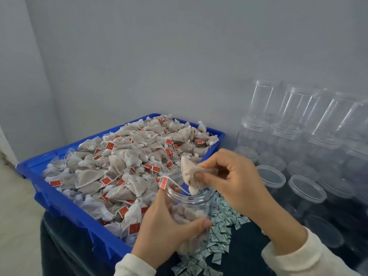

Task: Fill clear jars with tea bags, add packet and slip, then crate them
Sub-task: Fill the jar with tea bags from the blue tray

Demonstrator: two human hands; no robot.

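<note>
Hundreds of tea bags fill the blue crate (59, 198) at the table's left edge. Your left hand (159, 226) wraps the clear jar (191, 208); your right hand (235, 176) pinches one tea bag (189, 172) over its mouth.

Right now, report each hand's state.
Left hand: grips the clear jar, partly filled.
Right hand: pinches a tea bag over the jar's mouth.

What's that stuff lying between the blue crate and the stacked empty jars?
In the head view, a heap of small green-white packets lies there, with the hand-held jar above it.
</note>
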